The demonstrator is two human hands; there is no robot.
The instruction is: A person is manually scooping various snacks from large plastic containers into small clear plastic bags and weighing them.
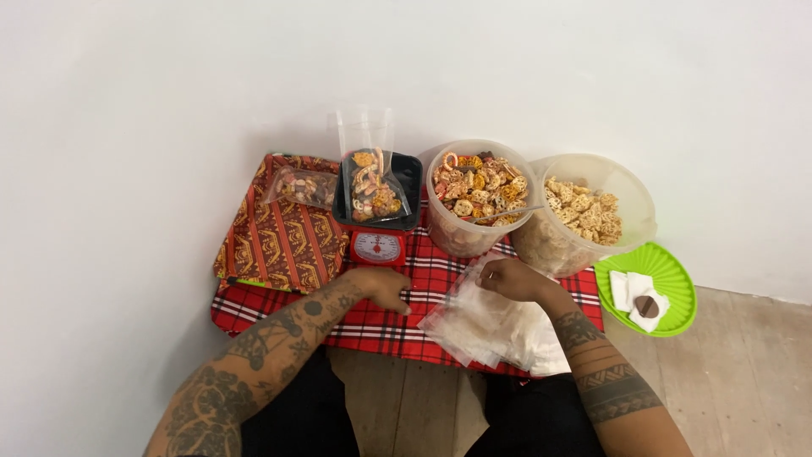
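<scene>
A plain white painted wall [169, 85] fills the upper part and the left side of the view. It is smooth and bare. The light on it is soft and even, and it makes only weak shadows. At the bottom and on the right there is a floor of pale, worn wooden planks [744, 381]. The planks meet the wall on the right in a straight line.

Bare tattooed forearms, banded right forearm, dark trousers
</scene>
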